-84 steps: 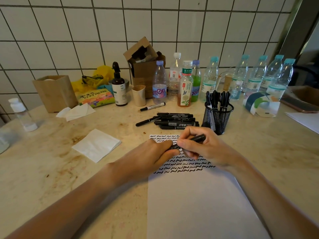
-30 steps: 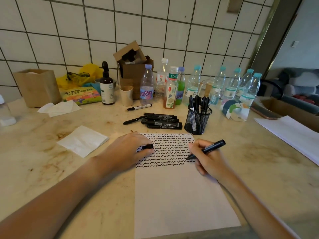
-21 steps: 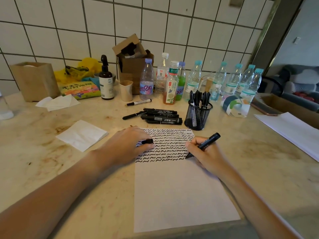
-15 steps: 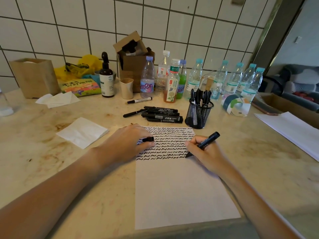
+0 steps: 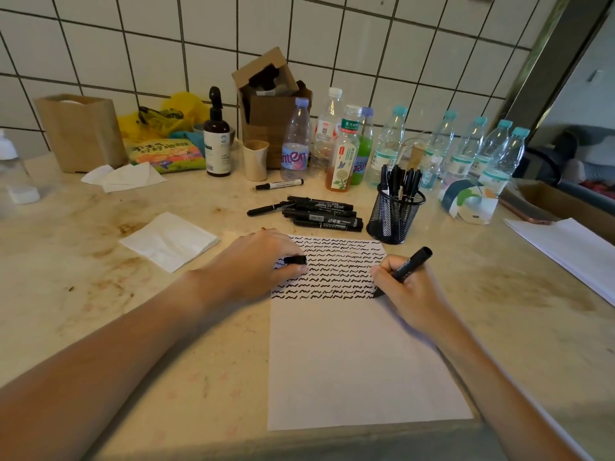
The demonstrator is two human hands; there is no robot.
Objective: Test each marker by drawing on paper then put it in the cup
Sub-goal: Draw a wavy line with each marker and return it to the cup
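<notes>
Black marker [image 5: 406, 269] gripped in right hand [image 5: 404, 294], tip touching paper [image 5: 356, 357] at right end of nearest squiggle row. Marker cap [image 5: 295, 260] pinched in left hand [image 5: 256, 264], which rests on paper's far-left corner. Mesh cup [image 5: 394, 216], already holding markers, stood just beyond paper's far-right corner. Loose markers [image 5: 319, 214] laid left of cup.
</notes>
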